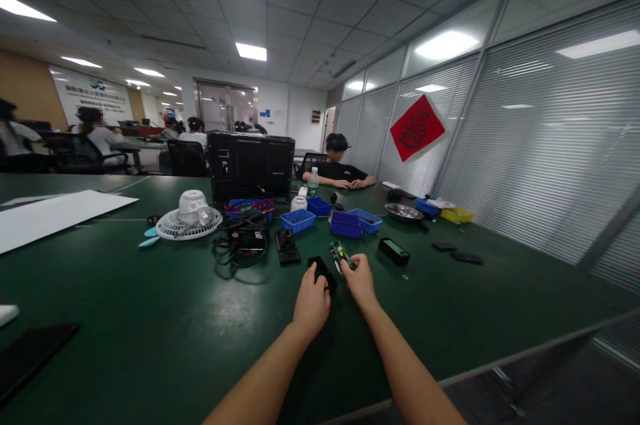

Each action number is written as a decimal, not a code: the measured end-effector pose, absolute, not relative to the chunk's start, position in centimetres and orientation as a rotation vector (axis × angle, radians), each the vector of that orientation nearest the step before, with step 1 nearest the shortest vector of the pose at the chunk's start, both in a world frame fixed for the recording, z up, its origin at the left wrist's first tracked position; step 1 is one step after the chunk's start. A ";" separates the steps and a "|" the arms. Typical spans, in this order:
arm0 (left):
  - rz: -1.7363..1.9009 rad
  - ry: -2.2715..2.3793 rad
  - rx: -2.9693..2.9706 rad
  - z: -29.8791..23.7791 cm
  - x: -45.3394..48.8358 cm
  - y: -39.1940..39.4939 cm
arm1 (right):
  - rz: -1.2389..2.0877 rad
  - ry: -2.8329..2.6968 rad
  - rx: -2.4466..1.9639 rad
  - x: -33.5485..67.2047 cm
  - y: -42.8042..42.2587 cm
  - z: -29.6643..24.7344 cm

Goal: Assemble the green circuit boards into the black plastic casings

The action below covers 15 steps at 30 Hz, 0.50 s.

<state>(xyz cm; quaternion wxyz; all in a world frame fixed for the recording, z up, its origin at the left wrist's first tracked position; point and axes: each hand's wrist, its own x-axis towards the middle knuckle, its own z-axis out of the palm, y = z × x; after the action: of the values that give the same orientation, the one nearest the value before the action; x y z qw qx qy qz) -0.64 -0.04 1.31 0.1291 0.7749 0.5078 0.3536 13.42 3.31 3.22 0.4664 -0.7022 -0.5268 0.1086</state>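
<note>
My left hand [311,302] is closed around a small black box-like part [323,272] just above the green table [150,318]. Beside it, my right hand [358,278] is closed on a small green circuit board [341,254] with coloured bits on it. The two hands sit close together near the table's middle. Just beyond them lie a black square part [287,246] and a black oblong case [393,251].
Further back are blue trays [297,220], a white fan lying flat [189,218], tangled black cables [240,245], a black computer case [250,165], a metal bowl [403,212] and a yellow tray [457,215]. A person sits across the table [340,172]. White board at left [55,212].
</note>
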 end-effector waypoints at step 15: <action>1.170 1.400 2.058 1.2 -0.7 0.3 | 0.005 -1.665 -1.558 9.8 1.2 4.1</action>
<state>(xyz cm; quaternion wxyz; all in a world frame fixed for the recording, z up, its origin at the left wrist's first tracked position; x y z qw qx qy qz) -0.68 0.27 1.16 0.1945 0.7339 0.4994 0.4174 9.84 1.21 4.14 0.4175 -0.6207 -0.6636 0.0021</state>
